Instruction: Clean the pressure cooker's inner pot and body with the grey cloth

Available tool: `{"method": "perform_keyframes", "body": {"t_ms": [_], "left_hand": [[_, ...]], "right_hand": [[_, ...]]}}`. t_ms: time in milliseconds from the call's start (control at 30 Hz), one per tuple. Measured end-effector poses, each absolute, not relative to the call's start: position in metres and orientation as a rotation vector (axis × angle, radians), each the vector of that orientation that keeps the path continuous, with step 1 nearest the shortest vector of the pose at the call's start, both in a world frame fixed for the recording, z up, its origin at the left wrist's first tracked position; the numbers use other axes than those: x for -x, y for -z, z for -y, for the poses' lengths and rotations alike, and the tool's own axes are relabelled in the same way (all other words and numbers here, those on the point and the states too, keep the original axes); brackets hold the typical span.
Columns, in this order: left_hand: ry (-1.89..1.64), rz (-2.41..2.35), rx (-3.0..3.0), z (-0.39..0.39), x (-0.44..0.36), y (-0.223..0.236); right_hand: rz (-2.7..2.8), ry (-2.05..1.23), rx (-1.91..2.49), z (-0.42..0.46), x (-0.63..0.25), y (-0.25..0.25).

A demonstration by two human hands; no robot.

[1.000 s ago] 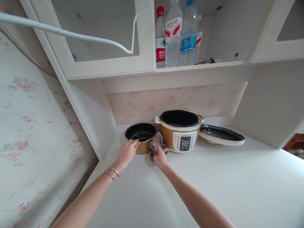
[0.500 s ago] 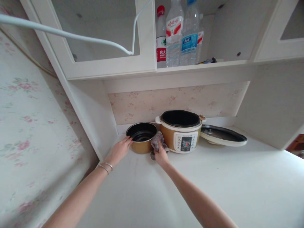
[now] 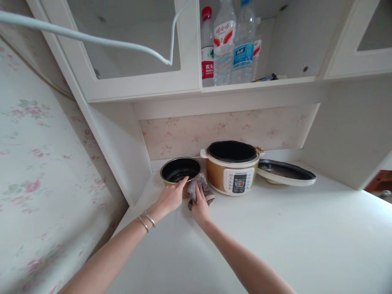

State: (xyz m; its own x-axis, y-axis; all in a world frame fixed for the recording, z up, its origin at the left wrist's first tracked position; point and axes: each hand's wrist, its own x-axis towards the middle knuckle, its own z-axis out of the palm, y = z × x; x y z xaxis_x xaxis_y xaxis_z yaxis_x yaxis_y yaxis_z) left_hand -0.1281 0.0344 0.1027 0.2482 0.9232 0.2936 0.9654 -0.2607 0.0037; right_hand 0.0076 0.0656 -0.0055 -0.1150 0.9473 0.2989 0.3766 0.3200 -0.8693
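A round pot (image 3: 180, 165), black inside and gold outside, stands on the white counter near the left panel. My left hand (image 3: 170, 199) is closed at its front rim, one digit reaching over the edge toward the inside; the other fingers are partly hidden. In my right hand (image 3: 200, 207) is a grey-brown cloth (image 3: 197, 188), pressed against the pot's right front side. Just right of the cloth stands a gold and white electric cooker (image 3: 216, 177), uncovered, with a black interior and a front control panel.
An upturned cooker lid (image 3: 286, 173) lies right of the cooker on the white counter (image 3: 260, 241). Overhead, a cabinet shelf holds several plastic bottles (image 3: 225, 45). A white curved rod or cable (image 3: 92, 38) crosses the upper left, before a cabinet door (image 3: 131, 85).
My left hand has moved right, from the pot's left rim to its front. The right hand has shifted slightly left with the cloth, which now covers more of the pot's side.
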Motion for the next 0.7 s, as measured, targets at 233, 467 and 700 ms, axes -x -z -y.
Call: {"method": "perform_keyframes", "body": {"t_ms": [233,467,700], "left_hand": [[0.524,1.864,2.408,-0.049,0.13,-0.105],[0.974,2.01,2.519,-0.06,0.151,-0.126],[1.449,2.035,2.506,-0.024,0.098,-0.133]], "right_hand": [[1.797,-0.963,0.987,-0.035,-0.001,-0.001],[1.54,-1.665,0.712,-0.026,-0.037,-0.039],[0.92,-1.822,0.685,-0.034,-0.096,-0.076]]}}
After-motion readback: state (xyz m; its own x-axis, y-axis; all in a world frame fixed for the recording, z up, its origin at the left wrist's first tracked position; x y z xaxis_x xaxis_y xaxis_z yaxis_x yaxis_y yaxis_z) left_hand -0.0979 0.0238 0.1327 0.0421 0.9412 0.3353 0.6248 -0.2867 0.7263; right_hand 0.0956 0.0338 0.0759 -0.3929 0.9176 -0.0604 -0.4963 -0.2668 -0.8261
